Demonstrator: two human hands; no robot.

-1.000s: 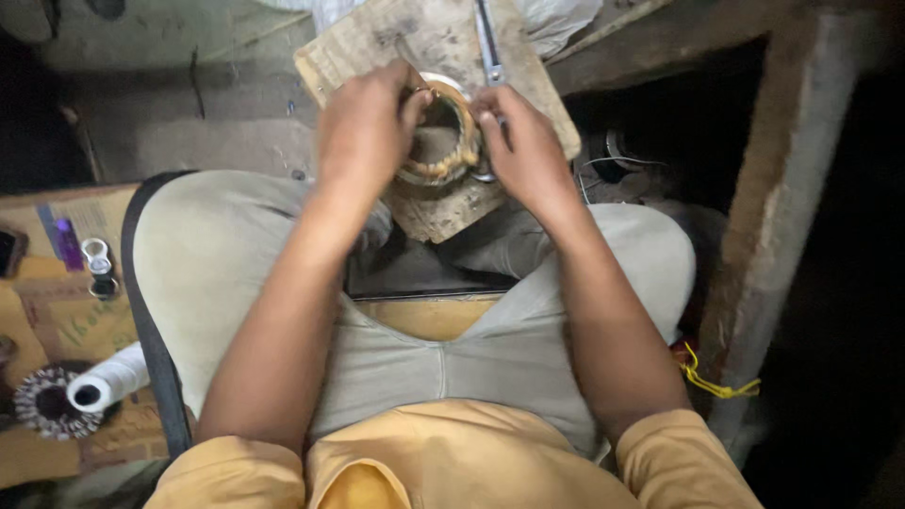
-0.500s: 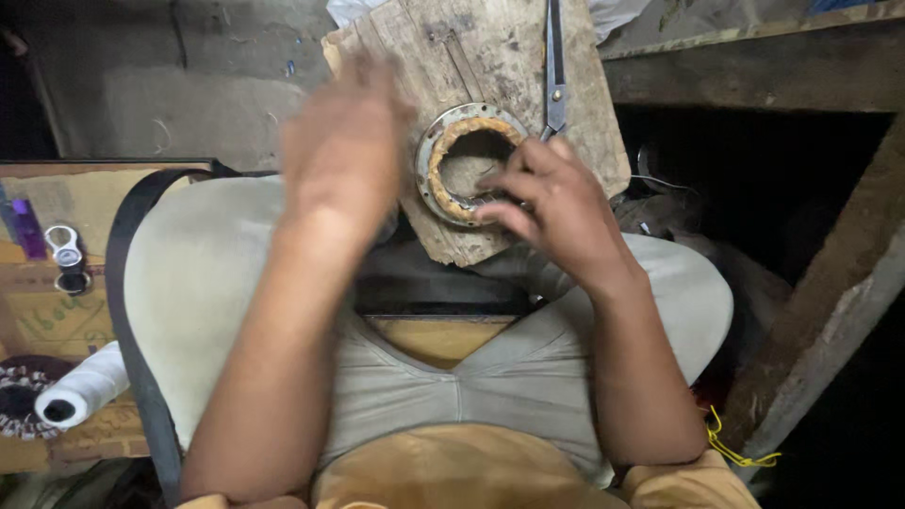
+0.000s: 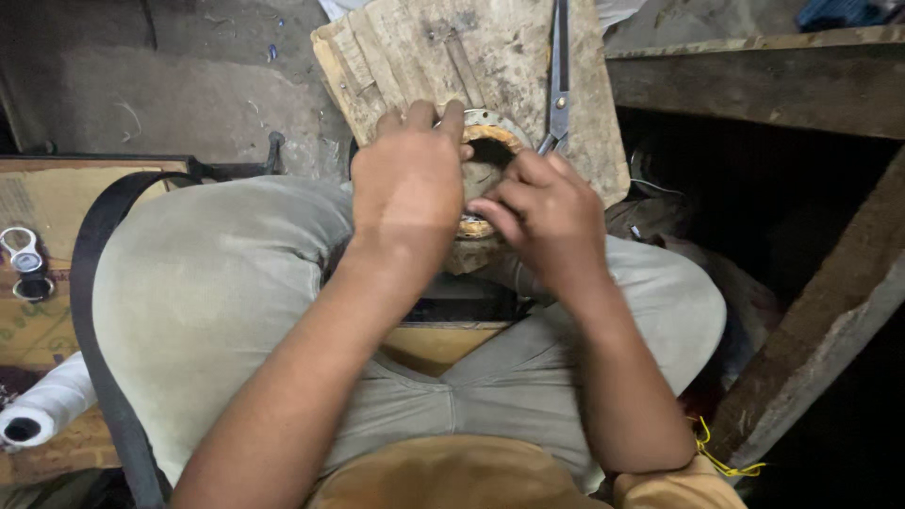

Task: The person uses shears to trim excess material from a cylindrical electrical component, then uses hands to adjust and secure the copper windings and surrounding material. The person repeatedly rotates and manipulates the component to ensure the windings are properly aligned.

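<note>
From the head view, the ring (image 3: 485, 155) lies flat on the board (image 3: 415, 57), its opening facing up at the camera. Being round, it has no clear long axis. Its far rim shows pale metal with a golden winding inside; the near part is hidden by the hands.

The left hand (image 3: 410, 184) lies palm down over the ring's left side, fingers (image 3: 419, 118) together and curled onto the rim. Whether it grips the rim or only presses on it cannot be told. The right hand (image 3: 542, 212) is half closed, its fingers bent inward to the ring's right and near edge, touching it.

Scissors (image 3: 558, 80) lie on the board just beside the ring, long axis running away from the person, handle end near the right hand.

The board is rough, cracked wood, propped over the person's knees. To the right stand dark wooden beams (image 3: 811, 311); beyond the board is a dusty grey floor (image 3: 170, 85). At left, a low cardboard-covered surface carries a white thread spool (image 3: 42, 405) and small metal rings (image 3: 24, 254). A black strap (image 3: 94, 311) curves beside the left thigh.
</note>
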